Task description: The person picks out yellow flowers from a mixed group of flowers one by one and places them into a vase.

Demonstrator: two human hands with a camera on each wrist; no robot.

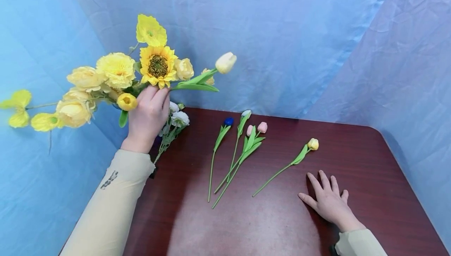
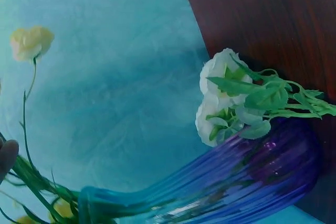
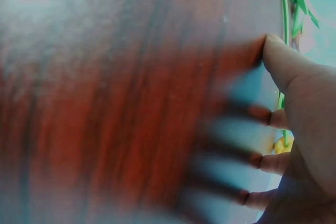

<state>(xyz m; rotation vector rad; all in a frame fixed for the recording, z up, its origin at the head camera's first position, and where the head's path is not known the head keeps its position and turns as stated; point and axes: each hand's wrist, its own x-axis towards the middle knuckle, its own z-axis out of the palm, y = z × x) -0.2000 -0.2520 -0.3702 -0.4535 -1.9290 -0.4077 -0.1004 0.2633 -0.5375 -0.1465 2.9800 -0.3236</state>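
My left hand (image 1: 149,111) reaches into a bouquet of yellow flowers, just below a sunflower (image 1: 157,66). Blooms hide most of its fingertips; one fingertip (image 2: 7,157) shows beside the green stems in the left wrist view. From beside these fingers a white tulip (image 1: 226,62) slants out to the right. The stems rise from the mouth of a ribbed blue-purple glass vase (image 2: 220,182), largely hidden behind the hand in the head view. On the table my right hand (image 1: 331,203) rests palm down, fingers spread, near a yellow tulip (image 1: 312,144).
A blue tulip (image 1: 228,121), a pale tulip (image 1: 246,113) and pink tulips (image 1: 262,127) lie mid-table, some stems crossing. White flowers (image 1: 180,119) lie by the vase. Blue cloth (image 1: 264,44) hangs behind and beside the dark wooden table (image 1: 275,228).
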